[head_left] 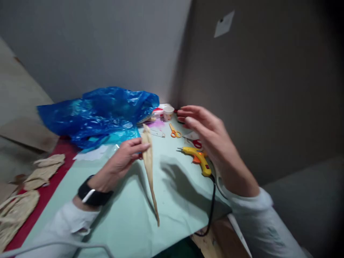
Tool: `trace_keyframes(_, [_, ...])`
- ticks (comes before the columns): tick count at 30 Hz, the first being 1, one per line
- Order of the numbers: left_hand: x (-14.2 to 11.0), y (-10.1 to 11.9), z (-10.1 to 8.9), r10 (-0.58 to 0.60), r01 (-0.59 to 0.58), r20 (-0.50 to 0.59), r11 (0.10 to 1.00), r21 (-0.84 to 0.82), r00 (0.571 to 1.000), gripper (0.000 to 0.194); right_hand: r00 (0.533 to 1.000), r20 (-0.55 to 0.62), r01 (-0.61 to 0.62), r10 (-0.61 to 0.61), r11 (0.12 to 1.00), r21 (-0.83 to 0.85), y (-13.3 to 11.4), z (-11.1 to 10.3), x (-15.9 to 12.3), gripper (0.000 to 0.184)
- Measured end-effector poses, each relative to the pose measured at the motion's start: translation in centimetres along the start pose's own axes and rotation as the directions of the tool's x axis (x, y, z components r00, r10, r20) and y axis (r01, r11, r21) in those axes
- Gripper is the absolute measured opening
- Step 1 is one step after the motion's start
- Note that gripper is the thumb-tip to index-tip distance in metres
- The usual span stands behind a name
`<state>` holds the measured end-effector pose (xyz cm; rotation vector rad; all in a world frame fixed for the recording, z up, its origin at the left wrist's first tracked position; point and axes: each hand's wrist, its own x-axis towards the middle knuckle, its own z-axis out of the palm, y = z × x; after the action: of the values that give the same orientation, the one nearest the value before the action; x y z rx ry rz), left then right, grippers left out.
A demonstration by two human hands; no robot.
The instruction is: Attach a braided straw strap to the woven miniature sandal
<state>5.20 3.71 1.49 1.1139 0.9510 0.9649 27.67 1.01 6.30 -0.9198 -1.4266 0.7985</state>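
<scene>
My left hand (127,156) pinches a pale tan dried leaf (147,154) near its wide upper part. A long thin stalk runs down from the leaf, its tip over the light green table cover (120,222). Raised over the right side of the table, my right hand (205,129) is empty, its fingers loosely bent and apart from the thumb. Just below it lies a yellow hot glue gun (196,156), nozzle pointing left. Orange-handled scissors (174,132) and red-handled scissors (197,143) lie behind the glue gun.
A crumpled blue plastic bag (107,111) covers the back left. Beside it stands a paper cup (168,113). Tan flat pieces (44,172) lie along a red strip at left. The glue gun's black cord (212,208) hangs over the front edge. Walls close off the back and right.
</scene>
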Motion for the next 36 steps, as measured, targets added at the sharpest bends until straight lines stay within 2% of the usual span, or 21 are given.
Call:
trace_keyframes(2, [0.5,0.6,-0.6,-0.014,0.013,-0.051,1.000,-0.020,0.999,0.027,0.996,-0.089,-0.001,-0.009,0.993,-0.115,-1.8,-3.3,-2.2,0.016])
trace_keyframes(4, [0.9,1.0,-1.2,-0.011,0.007,-0.099,0.999,-0.042,0.995,0.026,0.990,-0.137,-0.077,0.041,0.962,-0.264,-2.3,-5.8,-5.2,0.014])
trace_keyframes(7, [1.6,1.2,-1.6,0.000,-0.012,-0.156,0.997,-0.077,0.988,0.021,0.987,-0.042,-0.157,0.156,0.869,-0.468,-0.3,-7.3,-9.8,0.016])
trace_keyframes(10, [2.1,2.1,-1.5,-0.025,-0.017,-0.252,0.986,-0.165,0.967,0.012,0.958,0.172,-0.098,0.228,0.828,-0.552,2.3,-6.2,-13.2,0.019])
trace_keyframes(12, [2.1,3.2,-1.4,-0.026,-0.052,-0.329,0.973,-0.224,0.944,0.011,0.893,0.382,0.008,0.238,0.839,-0.543,3.1,-4.5,-14.5,0.023])
trace_keyframes(14, [2.0,4.3,-1.4,0.012,-0.116,-0.394,0.964,-0.240,0.919,0.017,0.804,0.552,0.128,0.221,0.842,-0.523,3.3,-2.8,-15.2,0.029])
trace_keyframes(17, [2.0,5.6,-2.2,0.067,-0.188,-0.473,0.959,-0.214,0.879,0.019,0.702,0.690,0.291,0.179,0.811,-0.507,3.6,-0.8,-15.4,0.025])
trace_keyframes(20, [2.3,5.9,-3.5,0.076,-0.201,-0.511,0.960,-0.195,0.856,0.016,0.623,0.770,0.425,0.142,0.764,-0.485,4.5,0.2,-14.5,0.011])
trace_keyframes(22, [2.6,5.6,-4.0,0.066,-0.183,-0.488,0.963,-0.196,0.870,0.015,0.576,0.799,0.474,0.174,0.725,-0.499,4.8,0.4,-13.1,0.004])
trace_keyframes(23, [2.9,5.4,-4.1,0.058,-0.168,-0.464,0.966,-0.198,0.884,0.013,0.568,0.798,0.484,0.201,0.703,-0.522,4.8,0.4,-12.3,0.002])
trace_keyframes(25, [3.4,4.9,-4.1,0.037,-0.129,-0.404,0.971,-0.201,0.914,0.011,0.585,0.769,0.487,0.255,0.648,-0.586,4.7,0.4,-10.1,0.009])
trace_keyframes(28, [4.6,4.2,-4.1,0.011,-0.073,-0.317,0.980,-0.187,0.948,0.005,0.680,0.679,0.447,0.279,0.576,-0.684,4.8,1.5,-5.8,0.015])
trace_keyframes(30, [5.5,4.0,-4.7,0.012,-0.060,-0.283,0.985,-0.163,0.959,0.004,0.724,0.643,0.438,0.249,0.555,-0.707,5.6,3.4,-2.8,0.027])
trace_keyframes(31, [6.0,4.0,-5.1,0.021,-0.065,-0.276,0.986,-0.151,0.961,0.006,0.724,0.652,0.447,0.226,0.565,-0.693,6.3,4.8,-1.3,0.028])
trace_keyframes(33, [6.7,4.0,-6.2,0.047,-0.084,-0.273,0.988,-0.127,0.961,0.011,0.689,0.698,0.477,0.194,0.603,-0.639,8.0,8.0,1.2,0.027])
trace_keyframes(35, [7.0,4.0,-7.3,0.072,-0.103,-0.264,0.989,-0.106,0.962,0.014,0.647,0.740,0.476,0.183,0.661,-0.580,10.0,11.4,3.4,0.016])
trace_keyframes(36, [7.1,3.9,-7.6,0.081,-0.108,-0.252,0.990,-0.095,0.964,0.013,0.643,0.746,0.456,0.173,0.697,-0.554,10.9,13.0,4.4,0.011])
